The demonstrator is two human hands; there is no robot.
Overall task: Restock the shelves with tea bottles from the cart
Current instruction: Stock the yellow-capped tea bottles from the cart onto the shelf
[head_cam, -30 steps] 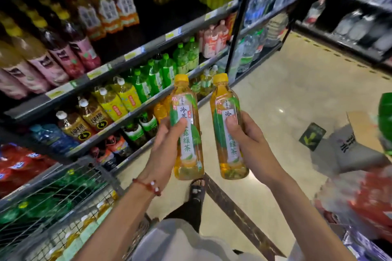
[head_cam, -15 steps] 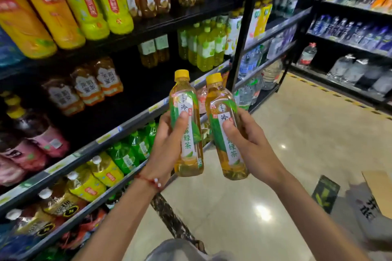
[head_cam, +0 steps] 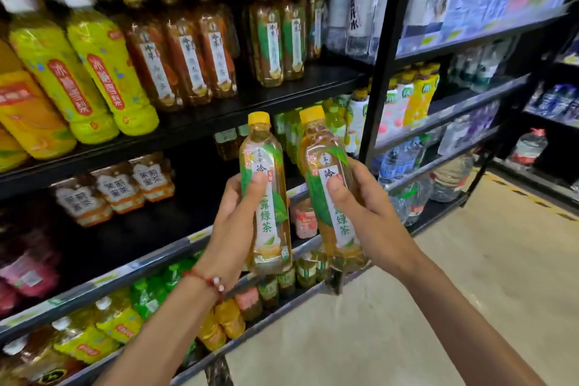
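Left hand (head_cam: 233,222) grips left tea bottle (head_cam: 266,197), right hand (head_cam: 366,213) grips right tea bottle (head_cam: 332,194); both upright, labels toward viewer, raised before shelves (head_cam: 219,116); matching green-label row (head_cam: 279,31) above, likely destination

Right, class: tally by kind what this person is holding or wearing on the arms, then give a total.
Green tea bottles: 2 (left bottle in left hand; right bottle in right hand)
Red bracelet: 1
Total: 3
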